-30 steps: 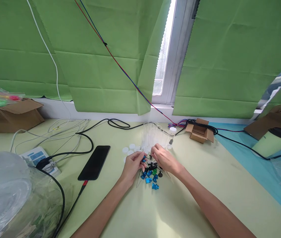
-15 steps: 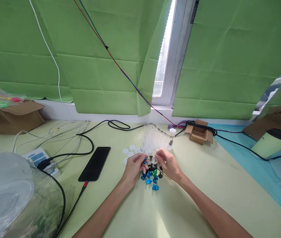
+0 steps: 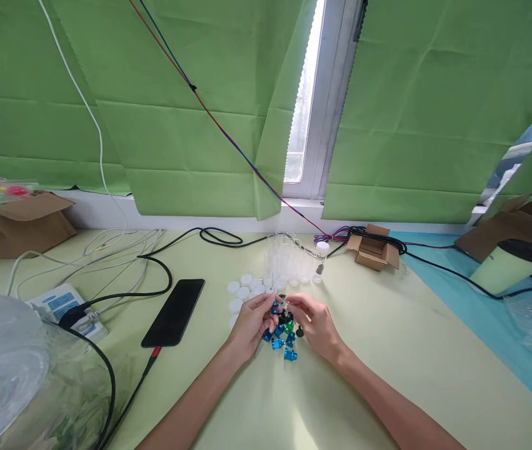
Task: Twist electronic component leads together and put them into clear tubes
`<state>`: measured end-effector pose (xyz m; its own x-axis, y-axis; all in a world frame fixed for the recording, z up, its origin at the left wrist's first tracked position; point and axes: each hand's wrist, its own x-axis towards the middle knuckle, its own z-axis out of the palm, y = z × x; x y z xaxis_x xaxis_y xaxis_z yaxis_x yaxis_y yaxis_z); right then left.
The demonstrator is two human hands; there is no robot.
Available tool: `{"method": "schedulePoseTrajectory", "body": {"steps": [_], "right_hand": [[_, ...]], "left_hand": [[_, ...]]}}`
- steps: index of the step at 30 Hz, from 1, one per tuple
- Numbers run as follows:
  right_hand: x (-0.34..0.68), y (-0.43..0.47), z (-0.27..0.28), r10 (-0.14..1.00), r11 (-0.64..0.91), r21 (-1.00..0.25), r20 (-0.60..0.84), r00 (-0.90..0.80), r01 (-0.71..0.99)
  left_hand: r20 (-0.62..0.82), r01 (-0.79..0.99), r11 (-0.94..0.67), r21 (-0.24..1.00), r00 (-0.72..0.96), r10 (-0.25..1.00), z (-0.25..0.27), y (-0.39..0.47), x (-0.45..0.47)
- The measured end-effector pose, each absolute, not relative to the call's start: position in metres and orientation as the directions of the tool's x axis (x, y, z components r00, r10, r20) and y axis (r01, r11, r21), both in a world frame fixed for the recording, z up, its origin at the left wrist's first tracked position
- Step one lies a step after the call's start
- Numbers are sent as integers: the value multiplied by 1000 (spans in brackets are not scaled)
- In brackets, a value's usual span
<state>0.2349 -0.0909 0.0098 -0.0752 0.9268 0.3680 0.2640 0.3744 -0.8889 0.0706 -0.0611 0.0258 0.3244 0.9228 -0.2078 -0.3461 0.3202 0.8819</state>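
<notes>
Blue and shiny, a small blue piece (image 3: 275, 307) sits between the thumb and fingers of the left hand (image 3: 254, 320), which are closed on it, just above a little heap on the table (image 3: 364, 394). The right hand (image 3: 316, 322) is close beside it, fingers curled and thumb near the index fingertip; whether they grip something thin there is too small to tell. Under and in front of the hands lie other blue pieces (image 3: 291, 355), a green piece (image 3: 289, 326) and a black knob (image 3: 300, 332), with white caps (image 3: 233, 287) and upright clear tubes (image 3: 277, 259) beyond. The held piece looks like metal or hard plastic, so it should be light, stiff and hard to crush, though its glossy, rounded sides could slip or roll. Thumb and forefinger across its body seem the best hold, leaving the ends free; the tubes look thinner and would want a gentler touch.
</notes>
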Motion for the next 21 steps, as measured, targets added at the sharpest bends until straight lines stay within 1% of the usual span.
{"method": "schedulePoseTrajectory", "body": {"steps": [6, 12, 21], "right_hand": [[233, -94, 14, 871, 475, -782, 482, -92, 404], [234, -93, 14, 800, 581, -692, 582, -146, 429], [238, -91, 8, 784, 608, -646, 582, -218, 461]], "left_hand": [[-193, -323, 304, 896, 332, 923, 27, -63, 71], [-166, -264, 262, 928, 337, 927, 27, -64, 69], [-139, -235, 231, 944, 353, 925, 23, -62, 70]]}}
